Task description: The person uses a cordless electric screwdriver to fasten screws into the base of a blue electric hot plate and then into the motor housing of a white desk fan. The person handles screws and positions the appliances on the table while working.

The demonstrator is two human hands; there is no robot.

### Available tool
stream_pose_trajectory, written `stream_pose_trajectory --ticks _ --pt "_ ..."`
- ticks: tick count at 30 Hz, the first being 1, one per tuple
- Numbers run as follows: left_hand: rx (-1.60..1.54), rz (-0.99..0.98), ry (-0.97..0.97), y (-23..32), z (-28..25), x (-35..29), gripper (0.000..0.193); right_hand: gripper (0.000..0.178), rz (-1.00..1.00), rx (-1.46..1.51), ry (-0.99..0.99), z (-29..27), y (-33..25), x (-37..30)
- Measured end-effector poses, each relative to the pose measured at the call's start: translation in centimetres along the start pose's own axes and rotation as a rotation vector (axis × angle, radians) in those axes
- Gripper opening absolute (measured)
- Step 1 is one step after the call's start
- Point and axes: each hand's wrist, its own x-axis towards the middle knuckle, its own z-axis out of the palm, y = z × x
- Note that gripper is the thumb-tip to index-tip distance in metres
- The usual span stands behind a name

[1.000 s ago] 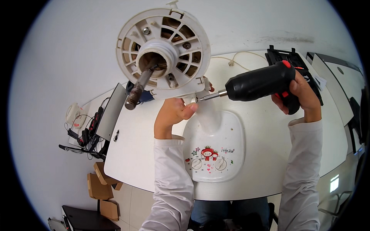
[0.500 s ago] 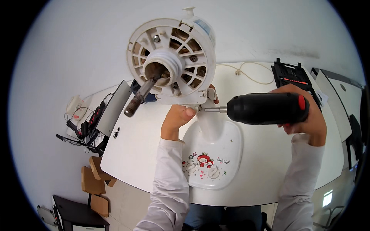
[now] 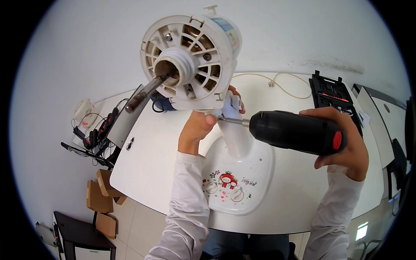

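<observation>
Gripped by the right hand (image 3: 352, 145), the black plastic power screwdriver (image 3: 290, 132) is now tilted, seemingly still engaged at the white plastic fan neck (image 3: 235, 135) clasped by the left hand (image 3: 195, 132).

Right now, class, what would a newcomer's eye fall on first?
The large white motor housing looms at upper centre, its brown-ended metal shaft jutting toward the lower left. Right of centre, the right hand grips a black power screwdriver, its bit pointing toward the left hand around the white neck.
</observation>
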Motion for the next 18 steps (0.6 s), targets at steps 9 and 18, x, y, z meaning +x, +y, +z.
stream_pose_trajectory --ticks 9,18 --pt "0.039 0.021 -0.036 0.0 0.2 0.0 0.1 0.077 0.18 0.144 0.022 -0.4 -0.3 -0.3" --pt "0.025 0.033 -0.012 -0.1 -0.2 0.0 0.097 0.078 0.056 0.104 0.018 0.2 0.7 -0.1"
